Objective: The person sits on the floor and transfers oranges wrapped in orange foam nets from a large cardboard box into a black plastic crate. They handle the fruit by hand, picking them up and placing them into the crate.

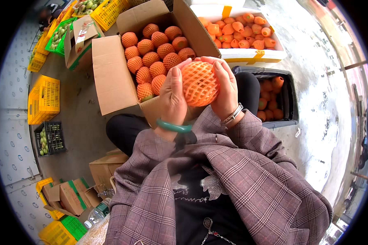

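Between my two hands is a round fruit in an orange foam net sleeve [201, 84]. My left hand [173, 99] grips its left side, and a green bangle circles that wrist. My right hand [225, 85] wraps the other side, above a silver bracelet. Just beyond the hands stands an open cardboard box [113, 75] with its flaps spread. Rows of netted fruits [158, 50] fill the part of it that I can see; my hands and the held fruit hide its near right corner.
A white foam box [245, 58] of netted fruits stands at the back right. Below it, a dark fabric-lined container [279, 123] holds more fruits by my right knee. Yellow crates [44, 99], a black crate [53, 139] and cardboard cartons [70, 197] line the left. A plastic bottle [97, 213] lies at lower left.
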